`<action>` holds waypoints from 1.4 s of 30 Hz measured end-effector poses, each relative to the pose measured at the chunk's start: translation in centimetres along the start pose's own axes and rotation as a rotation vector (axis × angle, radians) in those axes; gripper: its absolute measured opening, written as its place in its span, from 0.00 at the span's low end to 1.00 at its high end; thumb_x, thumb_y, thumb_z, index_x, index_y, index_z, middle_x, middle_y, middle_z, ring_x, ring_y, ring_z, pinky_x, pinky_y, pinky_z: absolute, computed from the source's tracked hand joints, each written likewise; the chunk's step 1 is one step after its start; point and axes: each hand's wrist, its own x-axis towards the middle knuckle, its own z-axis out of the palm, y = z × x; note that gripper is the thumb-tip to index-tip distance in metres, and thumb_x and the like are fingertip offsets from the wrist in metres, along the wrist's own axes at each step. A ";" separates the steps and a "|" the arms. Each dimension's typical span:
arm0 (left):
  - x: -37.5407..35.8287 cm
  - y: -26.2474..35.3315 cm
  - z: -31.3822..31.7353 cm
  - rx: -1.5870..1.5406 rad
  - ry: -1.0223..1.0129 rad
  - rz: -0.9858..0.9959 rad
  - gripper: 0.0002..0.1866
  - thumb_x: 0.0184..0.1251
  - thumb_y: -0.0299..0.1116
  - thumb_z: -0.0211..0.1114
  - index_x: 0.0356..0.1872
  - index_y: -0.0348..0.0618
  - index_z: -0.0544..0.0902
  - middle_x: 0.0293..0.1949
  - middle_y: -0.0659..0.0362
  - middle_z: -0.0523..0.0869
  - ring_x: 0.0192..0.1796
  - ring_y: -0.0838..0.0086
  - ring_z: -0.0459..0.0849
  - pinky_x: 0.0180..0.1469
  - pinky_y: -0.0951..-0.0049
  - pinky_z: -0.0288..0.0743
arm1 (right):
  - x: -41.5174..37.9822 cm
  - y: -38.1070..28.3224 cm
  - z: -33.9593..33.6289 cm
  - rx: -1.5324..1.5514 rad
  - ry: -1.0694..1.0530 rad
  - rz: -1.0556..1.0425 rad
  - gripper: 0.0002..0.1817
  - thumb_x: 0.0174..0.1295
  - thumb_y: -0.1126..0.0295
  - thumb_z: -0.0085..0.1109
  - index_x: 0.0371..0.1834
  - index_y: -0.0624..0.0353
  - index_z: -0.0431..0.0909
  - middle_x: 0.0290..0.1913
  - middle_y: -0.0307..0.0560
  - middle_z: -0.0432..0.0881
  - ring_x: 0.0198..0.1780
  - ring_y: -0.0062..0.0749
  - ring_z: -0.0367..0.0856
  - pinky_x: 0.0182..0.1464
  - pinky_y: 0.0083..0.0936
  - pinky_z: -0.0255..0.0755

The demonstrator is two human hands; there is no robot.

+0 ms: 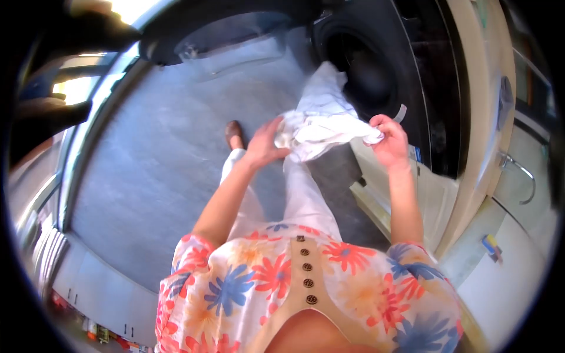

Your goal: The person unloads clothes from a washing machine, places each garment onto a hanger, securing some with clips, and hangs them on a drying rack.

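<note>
Stretched between my two hands is a crumpled white cloth point(326, 115), thin and bunched, perhaps a garment. At its left end, my left hand point(265, 142) has its fingers closed on the fabric. The fingers of my right hand point(391, 140) pinch the other end, at a corner. The far part of the cloth rises to a loose peak beside the round dark opening of a black front-loading washing machine point(406, 76), overlapping the opening's edge in this view. What lies inside the opening is too dark to make out.
A cream cabinet door point(432, 203) stands open below my right forearm. On the right, a counter point(500, 288) holds a sink tap point(521, 170) and a yellow-and-blue sponge point(489, 244). White cabinets point(100, 288) line the lower left. Grey floor point(159, 147) spreads left of my legs.
</note>
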 end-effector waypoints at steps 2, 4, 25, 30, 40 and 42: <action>1.2 0.6 -0.3 0.010 0.027 0.382 0.26 0.49 0.32 0.64 0.53 0.43 0.72 0.44 0.53 0.78 0.45 0.71 0.76 0.46 0.72 0.69 | -2.0 -1.0 1.2 0.057 -0.033 -0.035 0.10 0.49 0.76 0.40 0.30 0.68 0.71 0.25 0.47 0.73 0.25 0.31 0.72 0.27 0.30 0.68; 0.6 2.8 -2.8 -0.504 -0.344 -0.056 0.16 0.53 0.29 0.62 0.45 0.38 0.78 0.37 0.59 0.81 0.38 0.77 0.77 0.43 0.77 0.71 | -3.9 -1.9 2.3 0.073 0.004 -0.085 0.10 0.47 0.77 0.40 0.30 0.68 0.71 0.28 0.45 0.72 0.28 0.30 0.71 0.31 0.28 0.68; -18.6 20.1 -13.1 -1.040 -0.155 0.119 0.13 0.55 0.30 0.59 0.39 0.31 0.78 0.32 0.55 0.82 0.32 0.76 0.82 0.36 0.79 0.76 | -8.9 6.7 5.8 -0.506 -0.073 -0.629 0.15 0.51 0.70 0.57 0.44 0.59 0.75 0.39 0.44 0.78 0.40 0.27 0.76 0.44 0.21 0.68; -23.1 20.4 -14.9 -0.912 -0.169 0.202 0.13 0.54 0.31 0.59 0.37 0.30 0.79 0.31 0.57 0.82 0.31 0.77 0.81 0.36 0.80 0.75 | -12.8 3.4 11.8 -0.960 -0.267 -1.162 0.18 0.49 0.71 0.58 0.46 0.58 0.74 0.39 0.48 0.78 0.42 0.35 0.76 0.46 0.25 0.68; -25.8 14.2 -20.2 -0.662 0.154 0.085 0.13 0.57 0.36 0.58 0.35 0.34 0.79 0.29 0.59 0.81 0.30 0.78 0.79 0.34 0.79 0.73 | -17.6 8.1 17.0 -0.874 -0.888 -0.338 0.13 0.53 0.70 0.58 0.41 0.64 0.77 0.36 0.36 0.80 0.38 0.17 0.74 0.42 0.18 0.69; -25.9 12.0 -20.8 -0.302 0.386 0.013 0.13 0.57 0.37 0.57 0.38 0.40 0.80 0.29 0.57 0.82 0.30 0.74 0.79 0.36 0.76 0.73 | -18.3 8.7 17.8 -0.595 -0.760 -0.240 0.12 0.56 0.66 0.58 0.38 0.64 0.78 0.34 0.36 0.80 0.35 0.15 0.75 0.38 0.15 0.70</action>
